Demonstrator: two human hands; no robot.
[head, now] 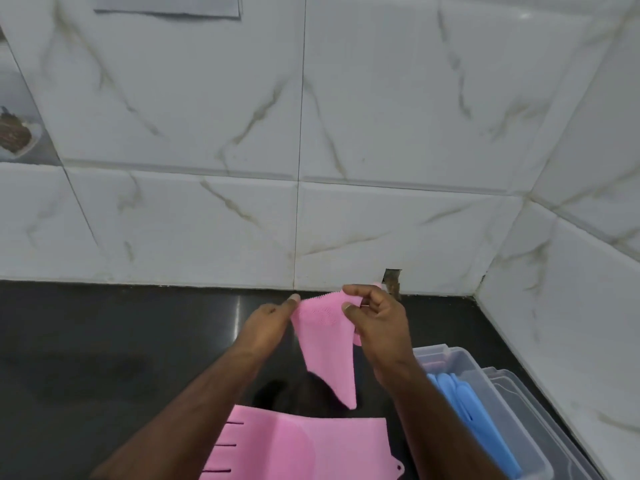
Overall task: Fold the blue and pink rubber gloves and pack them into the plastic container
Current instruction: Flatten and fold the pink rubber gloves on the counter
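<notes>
I hold one pink glove [327, 344] up in the air above the black counter [104, 341], and it hangs down from my two hands to a narrow point. My left hand [273, 318] pinches its upper left edge, the thumb and fingers closed on the rubber just beside the row of small bristles along the top. My right hand [377, 320] grips the upper right part, fingers curled over the top edge and the thumb pressed on the front face (part of the glove bulges out behind that hand, and I cannot tell how it is bunched there). The second pink glove [304, 448] lies flat on the counter below, near my forearms, its finger slits pointing left and a small hanging tab at its lower right. The blue gloves [464, 403] already lie inside the clear plastic container [509, 414], which stands on the counter to my right, near the tiled side wall [571, 306]. A clear lid [540, 396] sits just beside the container, on its far side. The white marbled back wall [242, 133] rises behind the counter.
</notes>
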